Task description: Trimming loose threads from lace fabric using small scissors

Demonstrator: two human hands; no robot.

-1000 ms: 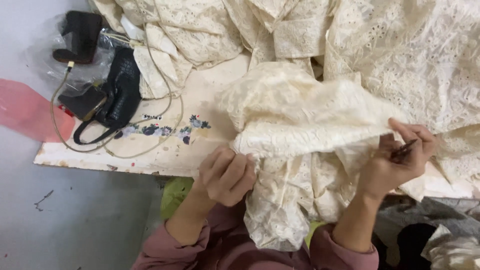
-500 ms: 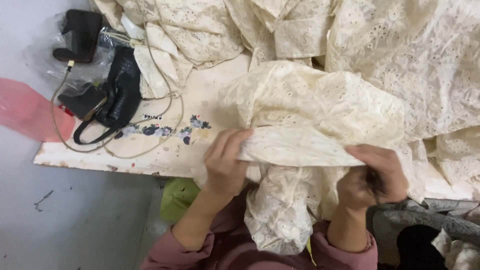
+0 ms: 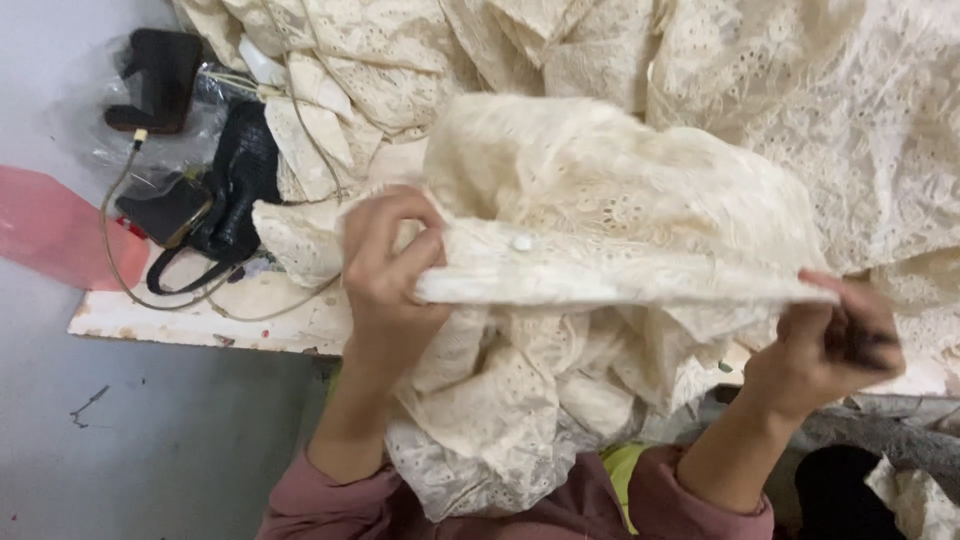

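**Both hands lifted, garment edge pulled taut**

Hands rose since earlier frame, cream lace garment (image 3: 620,210) raised over the bench (image 3: 200,315). Clear plastic bag (image 3: 110,120) far left of garment; black handbag (image 3: 235,185) and cable (image 3: 120,270) beside it. Left hand (image 3: 390,270) pinches the buttoned edge; right hand (image 3: 835,345) closed on the other end plus a small dark object.

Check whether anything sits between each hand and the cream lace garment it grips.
Nothing visible does. The left hand pinches the cream lace garment directly at its folded edge, and the right hand grips the other end, also holding a small dark object.
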